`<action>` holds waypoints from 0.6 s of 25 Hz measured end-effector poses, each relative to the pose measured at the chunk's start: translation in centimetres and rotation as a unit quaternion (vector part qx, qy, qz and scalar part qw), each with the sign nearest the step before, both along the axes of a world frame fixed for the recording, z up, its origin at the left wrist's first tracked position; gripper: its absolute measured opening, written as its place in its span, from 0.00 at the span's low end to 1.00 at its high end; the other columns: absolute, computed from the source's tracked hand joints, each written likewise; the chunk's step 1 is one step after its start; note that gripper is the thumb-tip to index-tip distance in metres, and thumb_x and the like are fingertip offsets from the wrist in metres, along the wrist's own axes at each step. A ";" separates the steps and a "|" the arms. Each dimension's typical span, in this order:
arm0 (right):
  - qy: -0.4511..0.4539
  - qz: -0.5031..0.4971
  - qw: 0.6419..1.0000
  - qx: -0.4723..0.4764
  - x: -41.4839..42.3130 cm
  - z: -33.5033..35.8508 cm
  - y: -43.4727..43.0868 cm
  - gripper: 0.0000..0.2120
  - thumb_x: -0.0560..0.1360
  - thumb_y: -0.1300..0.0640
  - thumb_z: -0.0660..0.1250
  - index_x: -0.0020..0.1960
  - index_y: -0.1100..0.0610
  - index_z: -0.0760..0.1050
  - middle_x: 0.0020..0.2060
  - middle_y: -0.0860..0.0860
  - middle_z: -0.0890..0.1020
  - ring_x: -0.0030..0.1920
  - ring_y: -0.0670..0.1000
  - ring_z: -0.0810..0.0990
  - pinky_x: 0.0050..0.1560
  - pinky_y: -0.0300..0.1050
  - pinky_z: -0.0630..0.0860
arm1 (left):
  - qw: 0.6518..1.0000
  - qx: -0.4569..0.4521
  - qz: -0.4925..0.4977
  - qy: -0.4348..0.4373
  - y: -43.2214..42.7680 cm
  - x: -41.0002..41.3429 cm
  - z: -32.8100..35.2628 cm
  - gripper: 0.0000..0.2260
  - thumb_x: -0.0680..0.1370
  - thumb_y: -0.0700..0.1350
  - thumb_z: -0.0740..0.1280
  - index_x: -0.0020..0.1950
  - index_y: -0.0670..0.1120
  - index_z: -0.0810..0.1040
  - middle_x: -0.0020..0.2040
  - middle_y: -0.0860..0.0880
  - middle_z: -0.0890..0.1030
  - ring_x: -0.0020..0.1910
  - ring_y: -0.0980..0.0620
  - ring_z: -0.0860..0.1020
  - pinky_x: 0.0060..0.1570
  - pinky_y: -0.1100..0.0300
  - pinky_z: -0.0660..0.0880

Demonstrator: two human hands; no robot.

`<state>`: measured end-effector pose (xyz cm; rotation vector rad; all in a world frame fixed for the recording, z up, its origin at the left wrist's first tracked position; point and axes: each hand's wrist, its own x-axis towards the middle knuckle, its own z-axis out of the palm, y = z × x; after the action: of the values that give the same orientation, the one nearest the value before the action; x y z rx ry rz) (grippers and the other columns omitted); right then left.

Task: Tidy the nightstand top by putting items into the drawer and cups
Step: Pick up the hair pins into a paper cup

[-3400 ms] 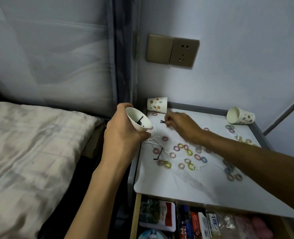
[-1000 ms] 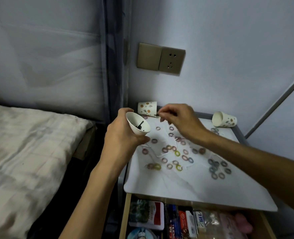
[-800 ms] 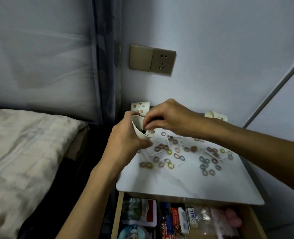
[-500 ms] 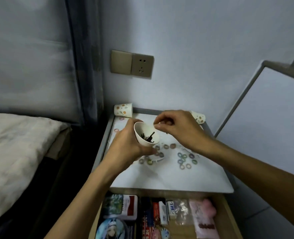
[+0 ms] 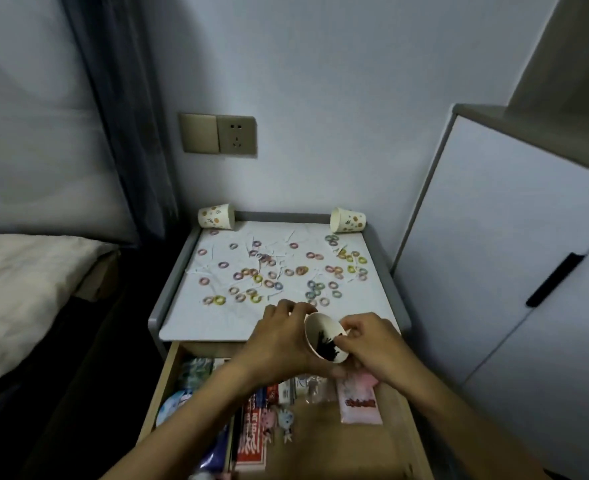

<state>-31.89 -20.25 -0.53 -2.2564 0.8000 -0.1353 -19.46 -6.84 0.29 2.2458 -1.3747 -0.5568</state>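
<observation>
- Drawer [image 5: 324, 452] stands pulled out, nearest to me. It already holds a pink packet [image 5: 359, 401], a red box [image 5: 251, 433], small figurines [image 5: 282, 422] and other packs along its left side. Part of its wooden floor is bare.
- Left hand [image 5: 279, 341]: fingers wrapped round the wall of a paper cup [image 5: 324, 339], holding it tilted with the mouth toward me, above the drawer's back edge and just in front of the nightstand top [image 5: 210, 323].
- Right hand [image 5: 369, 344]: fingers curled at the cup's right rim. I cannot tell whether they pinch the rim, a pin, or nothing.
- Cup contents: a heap of dark hairpins [image 5: 326, 346]. I see no dark pins on the top, so I judge that class of item done.
- Left to do: many coloured hair rings [image 5: 272, 271] lie scattered over most of the top, with thin white sticks [image 5: 217, 268] among them; what the sticks are is too small to tell.
- Far edge: a left-rear cup [image 5: 216, 216] and a right-rear cup [image 5: 347, 220] lie on their sides in the back corners. Nothing shows in the right one's open mouth. I judge these are meant for the rings and sticks.
- Estimate: well short of halfway; the bulk of the sorting remains.
</observation>
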 end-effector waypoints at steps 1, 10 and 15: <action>-0.005 -0.005 1.000 0.002 -1.0 -0.9 -0.2 0.07 0.75 0.57 0.66 0.41 0.57 0.80 0.34 0.53 0.81 0.36 0.52 0.80 0.36 0.45 0.74 | 0.999 0.013 0.014 0.039 0.0 -0.7 -0.1 0.39 0.65 0.69 0.72 0.71 0.53 0.67 0.65 0.52 0.70 0.62 0.54 0.69 0.59 0.58 0.71; 0.031 0.026 0.998 0.053 -6.9 -5.5 -0.3 0.06 0.76 0.54 0.67 0.50 0.53 0.82 0.42 0.51 0.84 0.39 0.49 0.84 0.41 0.49 0.83 | 0.991 0.041 0.036 0.120 -1.5 -6.3 -4.8 0.08 0.79 0.37 0.63 0.51 0.40 0.81 0.42 0.40 0.85 0.30 0.46 0.84 0.33 0.48 0.82; 0.093 0.059 0.993 -0.052 -9.3 -6.6 -0.9 0.11 0.77 0.49 0.66 0.55 0.54 0.75 0.39 0.48 0.81 0.37 0.50 0.81 0.41 0.52 0.81 | 0.989 0.051 0.008 0.135 -2.6 -8.5 -7.3 0.08 0.80 0.37 0.64 0.57 0.40 0.80 0.45 0.41 0.84 0.30 0.50 0.83 0.31 0.58 0.81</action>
<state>-41.19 -21.17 -7.13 -2.4356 0.7679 0.0921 -27.96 -9.45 -6.99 2.1603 -1.2151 -0.9088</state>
